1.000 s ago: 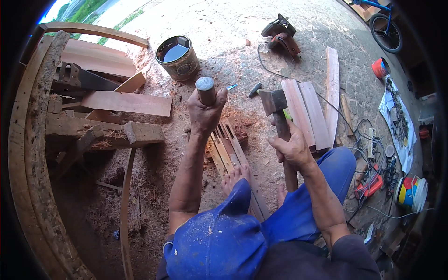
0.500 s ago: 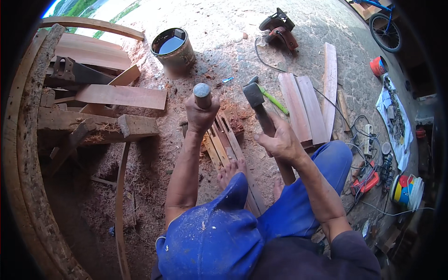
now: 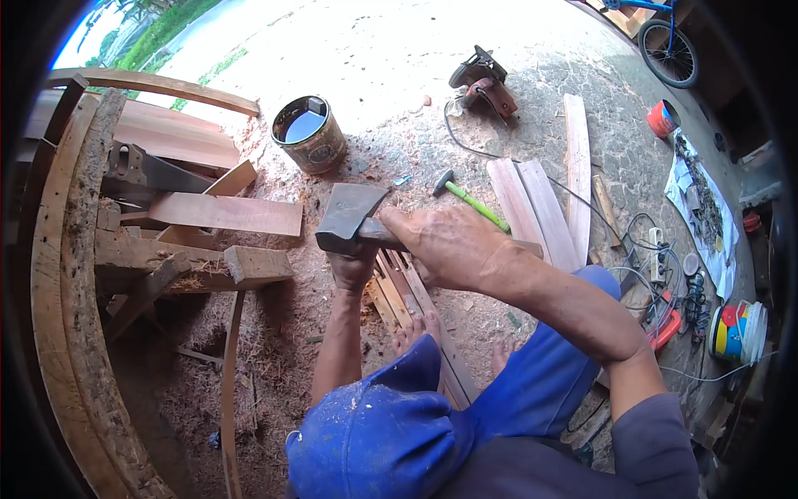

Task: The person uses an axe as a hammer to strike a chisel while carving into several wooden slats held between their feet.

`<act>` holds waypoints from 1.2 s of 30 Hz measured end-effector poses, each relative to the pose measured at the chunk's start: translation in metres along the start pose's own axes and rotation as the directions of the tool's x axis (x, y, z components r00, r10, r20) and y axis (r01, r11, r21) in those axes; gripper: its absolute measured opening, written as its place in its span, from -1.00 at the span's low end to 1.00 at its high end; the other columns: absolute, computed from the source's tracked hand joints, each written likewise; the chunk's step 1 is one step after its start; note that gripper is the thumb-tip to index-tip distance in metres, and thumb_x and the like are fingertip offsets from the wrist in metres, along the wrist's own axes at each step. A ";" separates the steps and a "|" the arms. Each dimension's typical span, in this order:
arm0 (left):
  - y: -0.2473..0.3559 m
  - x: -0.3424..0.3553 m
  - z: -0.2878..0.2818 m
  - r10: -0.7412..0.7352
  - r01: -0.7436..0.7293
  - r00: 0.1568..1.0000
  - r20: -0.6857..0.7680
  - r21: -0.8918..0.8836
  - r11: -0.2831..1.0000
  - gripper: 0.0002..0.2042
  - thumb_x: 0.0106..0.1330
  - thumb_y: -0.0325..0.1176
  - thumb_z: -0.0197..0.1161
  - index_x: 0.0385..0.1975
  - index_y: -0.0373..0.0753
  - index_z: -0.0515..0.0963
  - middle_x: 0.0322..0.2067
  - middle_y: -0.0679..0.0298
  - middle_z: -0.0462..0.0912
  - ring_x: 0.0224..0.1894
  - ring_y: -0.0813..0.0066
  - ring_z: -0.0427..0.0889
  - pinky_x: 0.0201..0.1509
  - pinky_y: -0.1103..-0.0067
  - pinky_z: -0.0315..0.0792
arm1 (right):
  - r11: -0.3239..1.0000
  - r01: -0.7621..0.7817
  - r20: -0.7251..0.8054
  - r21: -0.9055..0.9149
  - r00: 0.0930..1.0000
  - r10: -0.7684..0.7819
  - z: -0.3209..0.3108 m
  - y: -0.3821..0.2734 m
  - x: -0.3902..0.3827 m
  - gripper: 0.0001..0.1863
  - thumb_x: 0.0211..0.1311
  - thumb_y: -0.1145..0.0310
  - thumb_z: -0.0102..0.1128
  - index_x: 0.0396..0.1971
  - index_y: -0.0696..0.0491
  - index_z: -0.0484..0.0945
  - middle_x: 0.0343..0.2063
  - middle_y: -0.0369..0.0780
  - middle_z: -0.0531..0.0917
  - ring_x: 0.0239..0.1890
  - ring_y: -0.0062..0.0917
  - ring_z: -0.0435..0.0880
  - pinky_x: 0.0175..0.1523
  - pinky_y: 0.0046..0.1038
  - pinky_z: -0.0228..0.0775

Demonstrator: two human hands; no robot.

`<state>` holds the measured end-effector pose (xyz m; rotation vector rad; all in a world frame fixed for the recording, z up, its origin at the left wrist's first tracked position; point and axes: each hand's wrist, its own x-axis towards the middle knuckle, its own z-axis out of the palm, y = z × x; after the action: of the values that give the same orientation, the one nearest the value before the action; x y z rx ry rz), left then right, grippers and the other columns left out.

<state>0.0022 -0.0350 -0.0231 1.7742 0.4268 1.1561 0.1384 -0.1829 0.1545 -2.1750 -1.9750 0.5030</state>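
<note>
My right hand is wrapped round the wooden handle of a hatchet. Its broad grey head lies directly over my left hand. That fist is closed round an upright chisel, whose round capped handle shows only in the earlier view; now the hatchet head covers it, and its blade is hidden. Beneath and beside the hands lie narrow wooden pieces with slots cut in them. My bare foot rests on these pieces, between my blue trouser legs.
A dark bucket of liquid stands ahead, with a green-handled hammer and planks to its right. Farther off sits a circular saw with its cord. A handsaw and timber crowd the left; cables and a power strip lie right.
The hatchet has swung left and down from beside my right knee to over my left fist, hiding the chisel's top. My right arm now reaches across; the left stays near the slotted wood.
</note>
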 end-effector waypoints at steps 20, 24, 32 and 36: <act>-0.013 0.030 -0.005 -0.377 0.383 0.924 0.070 -0.119 0.916 -0.82 0.17 -0.47 0.43 -0.54 -0.24 0.51 -0.58 0.45 0.58 -0.54 0.73 0.53 -0.48 0.65 0.40 | 0.774 -0.048 -0.233 0.632 0.940 0.249 0.055 0.018 -0.042 -0.44 0.23 0.39 0.24 0.26 0.05 0.39 -0.12 0.07 0.70 -0.06 -0.03 0.72 0.08 -0.14 0.53; -0.003 0.016 -0.003 -0.310 0.314 0.949 0.062 -0.066 0.947 -0.80 0.19 -0.48 0.42 -0.58 -0.23 0.51 -0.61 0.48 0.54 -0.54 0.75 0.49 -0.45 0.63 0.41 | 0.679 -0.236 -0.031 0.695 0.934 0.356 0.054 0.015 -0.055 -0.40 0.21 0.41 0.24 0.29 0.07 0.39 -0.07 0.01 0.70 0.01 -0.17 0.72 0.12 -0.26 0.51; 0.011 -0.010 0.002 -0.013 0.003 0.996 0.085 0.120 0.993 -0.79 0.11 -0.42 0.42 -0.58 -0.22 0.47 -0.65 0.34 0.46 -0.60 0.56 0.48 -0.46 0.53 0.40 | 0.833 -0.061 -0.210 0.550 0.955 0.208 0.032 0.012 -0.049 -0.45 0.22 0.42 0.22 0.24 0.07 0.37 -0.22 0.07 0.69 -0.16 -0.01 0.73 -0.08 -0.13 0.57; 0.006 -0.011 -0.007 -0.022 0.015 0.998 0.056 0.113 0.994 -0.83 0.12 -0.40 0.45 -0.52 -0.20 0.53 -0.62 0.33 0.52 -0.57 0.45 0.55 -0.42 0.48 0.44 | 0.886 0.240 -0.501 0.396 0.865 -0.010 -0.015 -0.010 -0.031 -0.53 0.23 0.40 0.20 0.13 0.09 0.35 -0.37 0.05 0.69 -0.28 -0.02 0.74 -0.23 -0.09 0.59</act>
<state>-0.0101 -0.0426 -0.0230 1.8920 0.4809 1.0836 0.1316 -0.2112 0.1759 -1.6607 -1.5285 0.3042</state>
